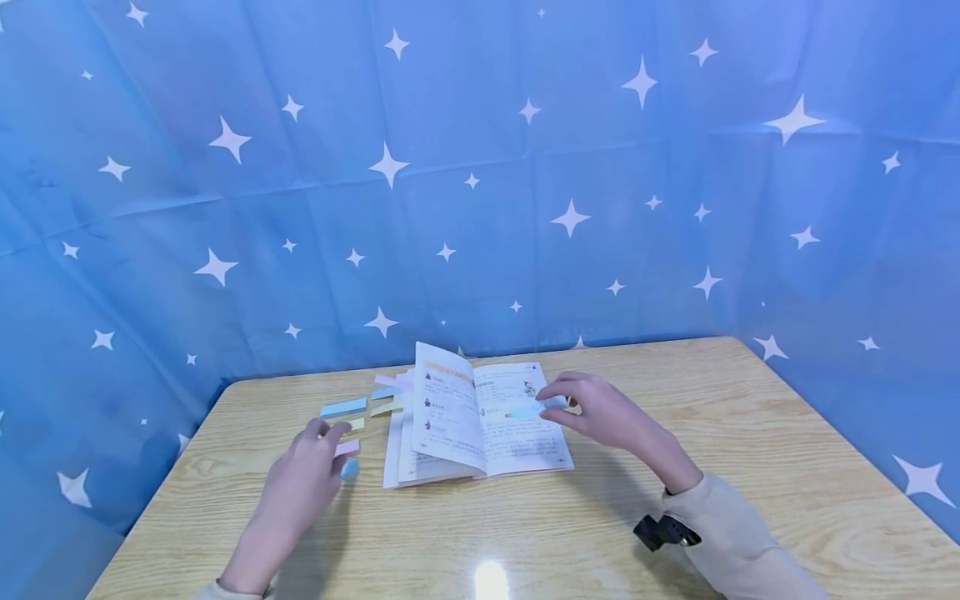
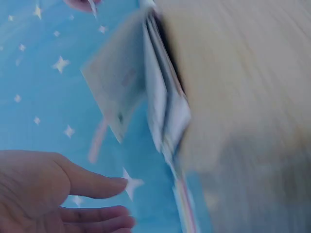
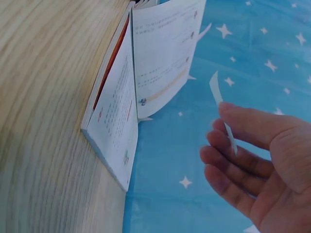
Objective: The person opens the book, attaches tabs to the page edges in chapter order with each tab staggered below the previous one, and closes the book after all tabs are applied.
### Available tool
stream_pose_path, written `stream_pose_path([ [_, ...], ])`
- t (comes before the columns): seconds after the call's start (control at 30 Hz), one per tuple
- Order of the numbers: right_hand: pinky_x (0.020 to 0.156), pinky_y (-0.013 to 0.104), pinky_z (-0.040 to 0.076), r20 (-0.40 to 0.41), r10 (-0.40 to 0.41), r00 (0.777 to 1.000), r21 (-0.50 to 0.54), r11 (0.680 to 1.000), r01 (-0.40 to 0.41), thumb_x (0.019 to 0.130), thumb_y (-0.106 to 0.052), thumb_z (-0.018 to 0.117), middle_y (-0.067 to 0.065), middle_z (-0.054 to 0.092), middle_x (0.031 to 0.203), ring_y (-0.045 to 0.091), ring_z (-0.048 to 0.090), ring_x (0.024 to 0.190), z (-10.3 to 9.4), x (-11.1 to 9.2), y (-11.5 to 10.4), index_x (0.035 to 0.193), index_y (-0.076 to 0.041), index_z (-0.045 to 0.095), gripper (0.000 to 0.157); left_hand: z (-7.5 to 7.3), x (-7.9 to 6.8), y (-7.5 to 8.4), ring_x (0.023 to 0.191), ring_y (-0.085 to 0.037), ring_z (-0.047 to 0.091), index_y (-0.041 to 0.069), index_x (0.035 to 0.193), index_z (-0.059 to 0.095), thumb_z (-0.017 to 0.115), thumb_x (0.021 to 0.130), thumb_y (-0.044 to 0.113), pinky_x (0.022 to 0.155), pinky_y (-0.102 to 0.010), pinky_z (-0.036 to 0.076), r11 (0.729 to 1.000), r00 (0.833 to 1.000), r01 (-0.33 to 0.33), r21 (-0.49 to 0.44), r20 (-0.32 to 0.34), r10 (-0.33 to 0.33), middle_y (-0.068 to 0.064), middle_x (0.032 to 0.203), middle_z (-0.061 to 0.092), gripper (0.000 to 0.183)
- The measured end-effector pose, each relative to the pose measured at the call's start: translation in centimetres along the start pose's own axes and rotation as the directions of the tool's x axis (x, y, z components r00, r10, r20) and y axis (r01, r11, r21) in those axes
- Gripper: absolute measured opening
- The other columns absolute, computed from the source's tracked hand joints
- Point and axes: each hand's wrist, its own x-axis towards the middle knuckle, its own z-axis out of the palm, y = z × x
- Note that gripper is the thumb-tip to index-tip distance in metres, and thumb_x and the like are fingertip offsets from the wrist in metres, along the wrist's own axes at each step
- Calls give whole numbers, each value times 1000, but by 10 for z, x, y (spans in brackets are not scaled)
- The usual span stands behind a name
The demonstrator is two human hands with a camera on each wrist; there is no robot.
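Note:
An open book (image 1: 525, 450) lies on the table with a page (image 1: 450, 408) raised on its left side. My right hand (image 1: 600, 408) is above the right page and pinches a thin pale blue sticky tab (image 3: 215, 87) between thumb and fingers. To the left of the book, my left hand (image 1: 300, 471) hovers by several paper strips, with a pink one (image 1: 348, 448) and a blue one (image 1: 350, 470) beside its fingertips. In the left wrist view its thumb (image 2: 97, 185) and fingers are apart, with nothing between them.
Sticky tabs in pink, blue and yellow (image 1: 386, 408) stick out from the book's left edge. A longer blue strip (image 1: 343, 407) lies beyond my left hand. A blue star-patterned cloth (image 1: 480, 208) hangs behind the wooden table (image 1: 420, 542).

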Motion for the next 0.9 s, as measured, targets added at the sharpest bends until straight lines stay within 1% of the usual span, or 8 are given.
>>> stream_pose_path([
  [0.07,69,33,55,-12,9,1000,7,1000,-9,96,-17,71,4,71,106,13,65,85,0,0,3,114,-8,75,21,0,3,13,85,-34,64,0,118,68,76,85,-2,54,-40,54,999,995,-46,-2,-86,45,-20,106,61,34],
  [0.17,68,32,54,-35,19,999,12,1000,-19,96,-17,71,4,71,106,13,64,84,1,0,7,115,-7,75,21,1,7,32,91,-36,63,1,117,69,75,83,-4,62,-43,56,994,974,-109,-16,-199,103,-20,109,62,35],
  [0.3,63,27,50,-62,37,997,9,999,-37,96,-18,72,2,70,103,10,59,78,1,-1,14,115,-5,75,23,5,15,56,93,-36,62,-1,114,70,75,83,-3,73,-45,55,981,948,-190,-30,-266,176,-20,109,62,32],
  [0.4,61,26,49,-71,57,996,13,998,-56,96,-18,72,1,69,100,9,55,75,3,-2,20,115,-6,75,23,10,21,74,96,-35,61,-1,114,70,75,84,-1,76,-43,54,973,943,-227,-34,-259,211,-19,109,61,30],
  [0.53,65,27,51,-73,76,994,7,997,-76,96,-18,72,1,68,99,9,55,75,4,-2,26,115,-6,75,23,17,28,97,98,-33,61,1,118,70,75,87,4,72,-40,56,971,952,-233,-45,-213,219,-17,112,61,31],
  [0.7,67,28,52,-59,110,992,2,994,-110,96,-19,72,1,68,100,8,55,75,5,-3,31,116,-5,75,24,31,37,121,96,-33,62,2,118,70,75,88,6,69,-40,57,958,950,-281,-59,-160,269,-18,113,62,31],
  [0.8,64,28,49,-41,124,991,6,992,-124,96,-18,72,0,68,99,9,53,73,6,-3,36,115,-6,75,23,40,41,133,97,-33,62,3,119,69,75,88,10,71,-41,57,953,950,-298,-51,-115,290,-19,115,62,31],
  [0.9,61,28,47,-13,120,993,6,993,-120,95,-16,73,-1,69,95,8,52,72,7,-3,43,112,-5,76,21,49,42,144,101,-31,62,5,123,69,74,91,15,74,-40,57,954,955,-297,-34,-33,296,-17,120,61,34],
])
